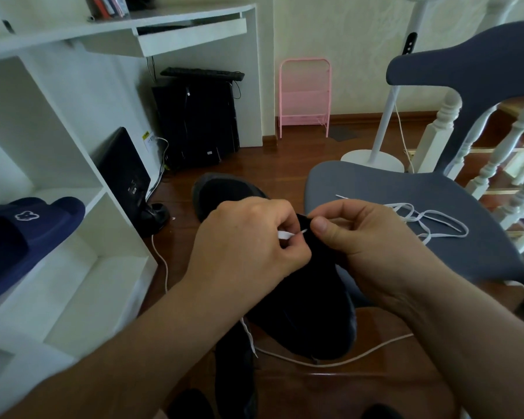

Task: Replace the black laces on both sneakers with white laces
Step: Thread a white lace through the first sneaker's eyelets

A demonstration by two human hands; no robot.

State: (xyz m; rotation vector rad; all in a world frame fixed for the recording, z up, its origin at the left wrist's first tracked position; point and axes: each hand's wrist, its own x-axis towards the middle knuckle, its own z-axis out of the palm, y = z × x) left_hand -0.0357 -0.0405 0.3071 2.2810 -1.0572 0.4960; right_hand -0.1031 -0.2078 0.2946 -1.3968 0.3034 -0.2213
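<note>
The left hand (248, 246) has a narrow grip pinching the white lace (286, 234), its tip aimed at an eyelet, while the right hand (366, 237) grips the black sneaker (303, 313) to steady it. The other sneaker (224, 192) waits on the floor beyond. A spare white lace (430, 222) lies on the grey chair (406, 189), near and unobstructed.

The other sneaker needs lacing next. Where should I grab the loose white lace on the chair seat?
Take the loose white lace by its stiff tip, lying free at the left end of the tangle on the grey chair seat. Pinch it from above; the rest loops over itself and would drag.
</note>
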